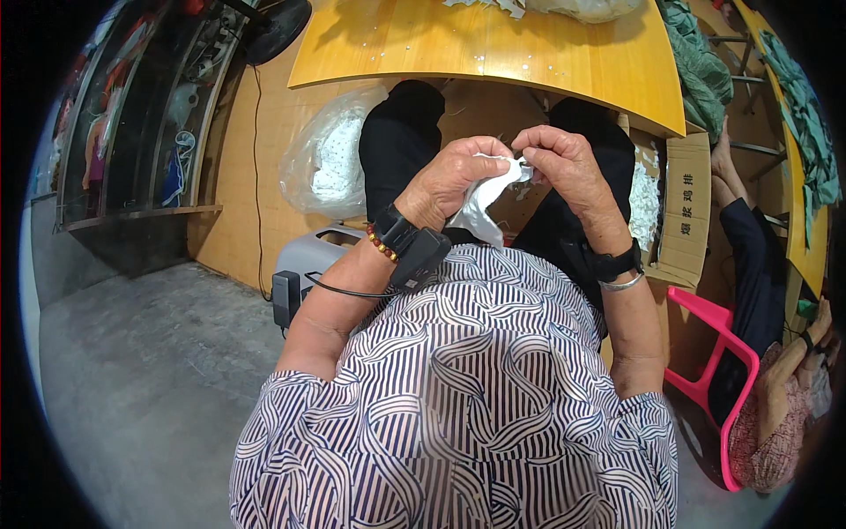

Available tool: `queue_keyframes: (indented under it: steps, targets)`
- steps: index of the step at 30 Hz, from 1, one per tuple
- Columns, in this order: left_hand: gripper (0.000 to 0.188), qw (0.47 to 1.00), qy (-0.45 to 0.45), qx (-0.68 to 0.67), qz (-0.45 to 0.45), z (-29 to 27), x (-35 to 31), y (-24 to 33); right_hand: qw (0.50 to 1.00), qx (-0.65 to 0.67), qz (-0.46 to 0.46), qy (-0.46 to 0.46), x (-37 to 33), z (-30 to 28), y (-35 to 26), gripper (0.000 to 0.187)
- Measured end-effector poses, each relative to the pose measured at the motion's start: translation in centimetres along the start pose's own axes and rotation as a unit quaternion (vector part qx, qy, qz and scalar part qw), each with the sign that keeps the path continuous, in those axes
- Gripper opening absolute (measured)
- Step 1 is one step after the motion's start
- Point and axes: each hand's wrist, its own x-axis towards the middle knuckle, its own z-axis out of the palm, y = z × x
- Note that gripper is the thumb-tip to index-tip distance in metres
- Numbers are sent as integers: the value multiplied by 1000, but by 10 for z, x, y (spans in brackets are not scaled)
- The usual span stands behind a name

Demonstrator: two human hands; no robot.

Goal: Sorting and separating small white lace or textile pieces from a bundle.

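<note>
**Inspector:** The left hand [454,181] is clamped on a white piece of fabric-like material [483,204], held above the lap and below the edge of the yellow wooden surface [493,48]. The right hand [564,163] pinches the upper corner of the same piece, fingertips together.

**Assistant:** Advice on the work in hand?

**Inspector:** As a judgement: the left hand should keep the bulk steady while the right works only the small corner, with the pull kept short so the thin material does not tear.

**Assistant:** Pose?

**Inspector:** Both forearms rise from the lower edge, wrists bent inward, knuckles nearly meeting. The left wrist bears a black strapped device [414,247] and a bead bracelet (a cable trails from the device). A clear bag of white pieces [330,163] sits on the floor at left; a cardboard box [683,207] at right.
</note>
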Motion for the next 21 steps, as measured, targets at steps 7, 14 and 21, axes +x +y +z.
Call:
queue_keyframes:
  steps: [7, 14, 21]
  targets:
    - [14, 1000, 21, -19, 5, 0, -4, 6, 991, 93, 85, -53, -8, 3, -8, 22]
    - [13, 999, 12, -44, 2, 3, 3, 6, 982, 171, 70, -28, -6, 1, 1, 20]
    - [14, 998, 43, 36, 9, 6, -5, 5, 994, 83, 56, -44, -6, 2, -6, 11]
